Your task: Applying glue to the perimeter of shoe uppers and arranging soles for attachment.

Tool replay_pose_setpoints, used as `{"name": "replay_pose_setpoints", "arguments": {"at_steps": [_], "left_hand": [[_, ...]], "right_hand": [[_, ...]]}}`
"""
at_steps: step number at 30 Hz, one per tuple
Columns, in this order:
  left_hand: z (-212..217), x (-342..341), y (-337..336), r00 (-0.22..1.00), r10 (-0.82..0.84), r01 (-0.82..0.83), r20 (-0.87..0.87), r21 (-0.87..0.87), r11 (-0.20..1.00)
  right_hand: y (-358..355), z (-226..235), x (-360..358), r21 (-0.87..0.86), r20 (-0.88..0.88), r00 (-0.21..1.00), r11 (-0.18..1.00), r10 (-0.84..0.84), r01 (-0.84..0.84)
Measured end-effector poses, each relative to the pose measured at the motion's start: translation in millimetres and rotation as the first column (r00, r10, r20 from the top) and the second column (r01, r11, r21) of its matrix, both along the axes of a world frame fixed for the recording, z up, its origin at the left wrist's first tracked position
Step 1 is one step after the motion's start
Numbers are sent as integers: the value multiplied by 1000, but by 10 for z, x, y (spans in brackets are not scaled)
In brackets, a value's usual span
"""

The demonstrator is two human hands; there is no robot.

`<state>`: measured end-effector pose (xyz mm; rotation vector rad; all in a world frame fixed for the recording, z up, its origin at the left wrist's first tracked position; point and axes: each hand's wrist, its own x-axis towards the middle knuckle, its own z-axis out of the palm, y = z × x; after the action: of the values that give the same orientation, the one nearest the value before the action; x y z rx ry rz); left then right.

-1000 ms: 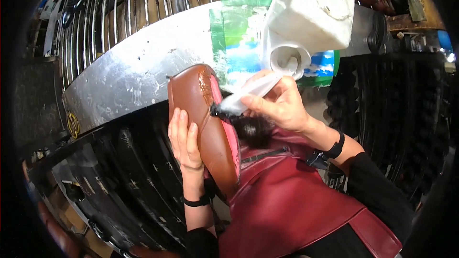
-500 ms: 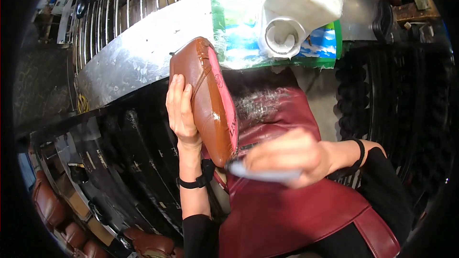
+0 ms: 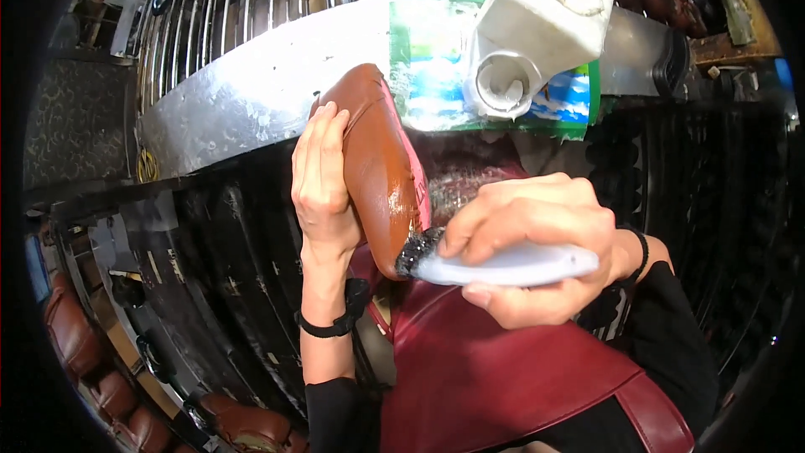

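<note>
Nearest us lies the red apron [image 3: 503, 361]. Above it, we keep the right hand [image 3: 541, 235] closed around the white handle of the brush [image 3: 520, 268], fingers curled over, thumb below. The dark bristles now touch the near end of the shoe [image 3: 377, 176]; a second ago they were farther up its edge. Wet shine now shows on the near half, so we judge that the coating has reached this end. The left hand [image 3: 321, 184] holds the brown shoe, fingers extended along its left side, thumb hidden. We see less of the pink sole [image 3: 418, 176] than half a second ago. Beyond stand the bench [image 3: 243, 92] and white bottle [image 3: 549, 21].
</note>
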<state>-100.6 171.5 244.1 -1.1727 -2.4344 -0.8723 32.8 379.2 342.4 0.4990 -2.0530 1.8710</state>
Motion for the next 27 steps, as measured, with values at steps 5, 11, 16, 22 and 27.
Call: {"name": "replay_pose_setpoints", "arguments": {"at_steps": [5, 11, 16, 22, 27], "left_hand": [[260, -266, 100, 987, 10, -4, 162, -39, 999], [613, -626, 202, 887, -52, 44, 459, 27, 999], [663, -954, 199, 774, -217, 198, 594, 98, 975], [-356, -1111, -62, 575, -362, -309, 734, 605, 734], [-167, -504, -155, 536, -461, -356, 707, 685, 636]], "right_hand": [[160, 222, -251, 78, -100, 995, 997, 7, 1], [345, 336, -657, 91, -172, 985, 996, -9, 25], [512, -120, -845, 2, -77, 982, 985, -173, 173], [451, -781, -280, -55, 350, 752, 789, -559, 612], [610, -825, 84, -17, 274, 565, 584, -778, 812]]}}
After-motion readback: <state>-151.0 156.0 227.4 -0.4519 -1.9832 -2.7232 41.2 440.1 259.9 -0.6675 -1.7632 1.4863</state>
